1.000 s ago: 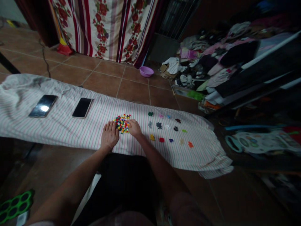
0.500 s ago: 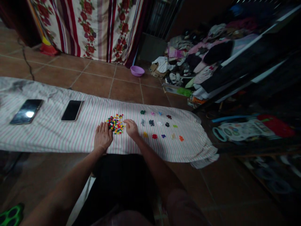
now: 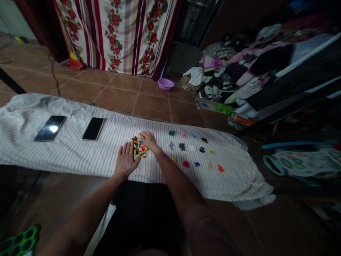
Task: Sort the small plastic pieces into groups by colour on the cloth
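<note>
Pile of small mixed-colour pieces (image 3: 139, 148) on striped cloth (image 3: 114, 128), between hands; left hand (image 3: 125, 160) flat, grip wide, at pile's left edge; right hand (image 3: 149, 140) curled over pile's upper right, cannot tell whether pinching piece; single-colour clusters (image 3: 182, 146) in rows to right; phone (image 3: 93, 128) to left; purple basin (image 3: 166, 84) on floor beyond.

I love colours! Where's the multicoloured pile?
In the head view, left of centre, the multicoloured pile lies on the striped cloth between the left hand and right hand.
</note>
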A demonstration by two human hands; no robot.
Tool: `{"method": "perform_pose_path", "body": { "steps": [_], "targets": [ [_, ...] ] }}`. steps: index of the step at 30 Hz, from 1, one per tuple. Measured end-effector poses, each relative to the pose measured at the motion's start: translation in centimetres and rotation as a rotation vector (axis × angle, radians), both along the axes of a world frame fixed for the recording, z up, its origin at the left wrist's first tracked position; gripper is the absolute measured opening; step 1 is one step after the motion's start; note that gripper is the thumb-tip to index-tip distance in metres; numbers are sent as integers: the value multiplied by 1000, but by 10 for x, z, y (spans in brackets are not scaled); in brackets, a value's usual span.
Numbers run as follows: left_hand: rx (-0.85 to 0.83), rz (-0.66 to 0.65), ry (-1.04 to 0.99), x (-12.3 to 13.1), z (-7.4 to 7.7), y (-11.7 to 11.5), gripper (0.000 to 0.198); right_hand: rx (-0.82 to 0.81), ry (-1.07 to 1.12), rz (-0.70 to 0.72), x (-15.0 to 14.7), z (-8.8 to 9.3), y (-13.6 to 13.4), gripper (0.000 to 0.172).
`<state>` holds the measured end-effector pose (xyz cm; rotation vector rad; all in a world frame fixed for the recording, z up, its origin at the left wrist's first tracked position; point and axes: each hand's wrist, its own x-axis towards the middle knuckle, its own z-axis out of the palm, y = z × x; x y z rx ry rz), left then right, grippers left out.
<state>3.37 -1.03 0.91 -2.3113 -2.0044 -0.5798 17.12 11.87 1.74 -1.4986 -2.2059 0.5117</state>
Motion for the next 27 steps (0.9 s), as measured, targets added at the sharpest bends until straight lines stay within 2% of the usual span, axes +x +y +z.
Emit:
{"method": "perform_pose_path", "body": {
  "steps": [6,10,14,17,22,27],
  "targets": [
    [-1,7,5,0,0,0,70,-6,33,144,7,2,-19,32],
    [-3,7,16,0,-2,0,69,7,133,153,22,0,-35,39],
    [-1,12,17,-1,-2,-1,66,-3,247,112,34,-5,-51,45],
    [8,11,11,-1,-2,-1,64,50,328,92,40,-10,-60,47],
    [20,9,1,-1,-3,-1,63,203,377,-103,51,-19,-74,45],
    [33,4,-3,-1,-4,-1,61,220,407,-213,52,-30,-85,46]
  ]
}}
